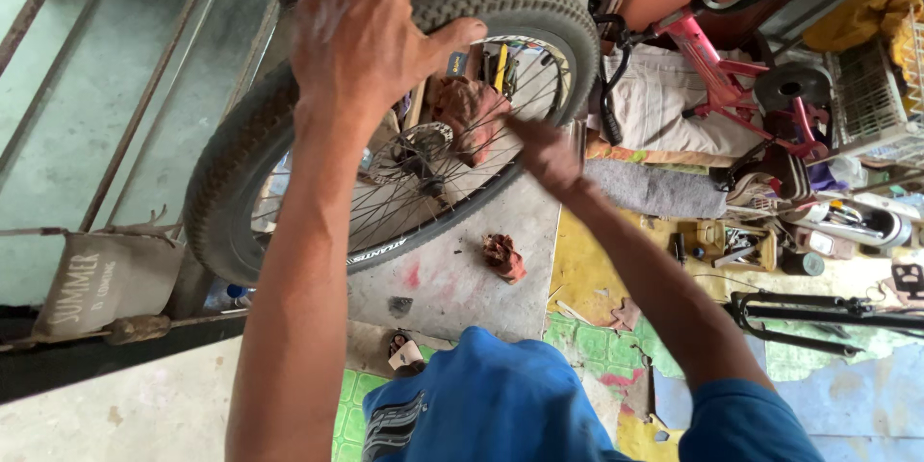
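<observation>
Left hand (361, 38) clamps the bicycle wheel's tyre (520, 5); right hand (544, 154) presses a reddish rag (472, 115) against the spokes (414, 192).

rubber, metal and cloth on a bicycle wheel
matt, knobbly rubber tyre (510, 10); thin shiny metal spokes (404, 197); crumpled reddish cloth rag (472, 115); rough grey concrete floor (472, 279).

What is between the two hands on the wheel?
In the head view, a reddish rag lies between the left hand, which grips the tyre, and the right hand. Behind the rag show the spokes and hub.
</observation>
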`<state>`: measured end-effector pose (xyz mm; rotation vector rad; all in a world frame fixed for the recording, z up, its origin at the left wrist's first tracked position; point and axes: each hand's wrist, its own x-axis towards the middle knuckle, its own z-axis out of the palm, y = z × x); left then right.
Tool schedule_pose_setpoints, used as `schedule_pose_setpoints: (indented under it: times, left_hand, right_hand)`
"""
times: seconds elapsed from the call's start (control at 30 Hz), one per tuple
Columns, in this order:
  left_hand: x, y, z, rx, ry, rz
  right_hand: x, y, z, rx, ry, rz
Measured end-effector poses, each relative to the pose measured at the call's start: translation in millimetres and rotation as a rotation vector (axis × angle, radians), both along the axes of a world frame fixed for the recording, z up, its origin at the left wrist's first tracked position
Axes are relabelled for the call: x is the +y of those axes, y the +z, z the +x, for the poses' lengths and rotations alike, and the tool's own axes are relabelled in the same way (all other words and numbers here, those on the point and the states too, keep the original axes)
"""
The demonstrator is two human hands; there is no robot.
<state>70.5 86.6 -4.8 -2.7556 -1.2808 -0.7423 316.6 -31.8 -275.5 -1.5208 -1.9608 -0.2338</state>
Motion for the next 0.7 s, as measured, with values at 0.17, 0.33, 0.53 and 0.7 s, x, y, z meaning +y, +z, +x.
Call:
schedule_pose_setpoints:
  times: [0.17, 0.33, 0.53, 0.7]
  left_hand:
    - [-2, -2, 8, -0.023, -0.035, 0.033]
    - [-4, 1, 15, 0.007, -0.003, -0.103]
    - [-5, 2, 3, -0.028, -0.022, 0.125]
    - [-5, 1, 2, 0.001, -0.004, 0.026]
  right_hand:
    - [2, 2, -13, 0.169, -0.072, 0.038]
    - [-20, -11, -110, 0.404, 0.004, 0.126]
    - [-30, 7, -91, 0.260, 0.159, 0.028]
    - [-25, 2, -99, 0.205, 0.080, -0.103]
